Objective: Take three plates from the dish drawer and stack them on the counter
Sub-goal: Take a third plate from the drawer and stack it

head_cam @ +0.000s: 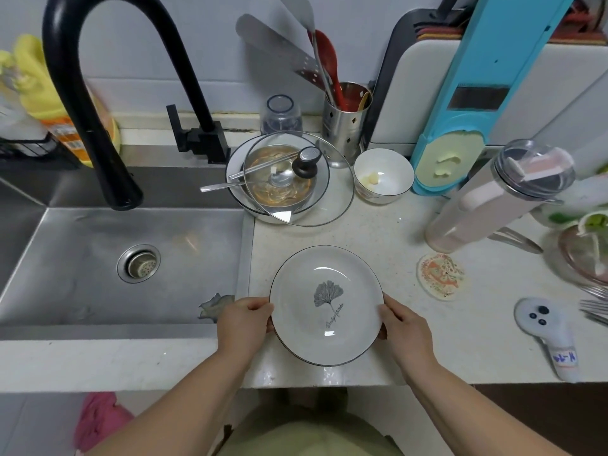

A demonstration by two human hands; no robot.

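Observation:
A white plate [325,304] with a thin dark rim and a grey leaf print lies over the speckled counter [394,343] near its front edge. My left hand [245,319] grips the plate's left rim. My right hand [403,327] grips its right rim. Whether the plate rests on the counter or hovers just above it cannot be told. Only this one plate is in my hands. The dish drawer is out of view.
A steel sink [115,258] with a black tap [92,93] lies to the left. Behind the plate stand a dirty dish under a glass lid [289,179], a white bowl [383,176], a utensil holder [345,123], a tumbler [493,195], a coaster [441,276] and a controller [546,330].

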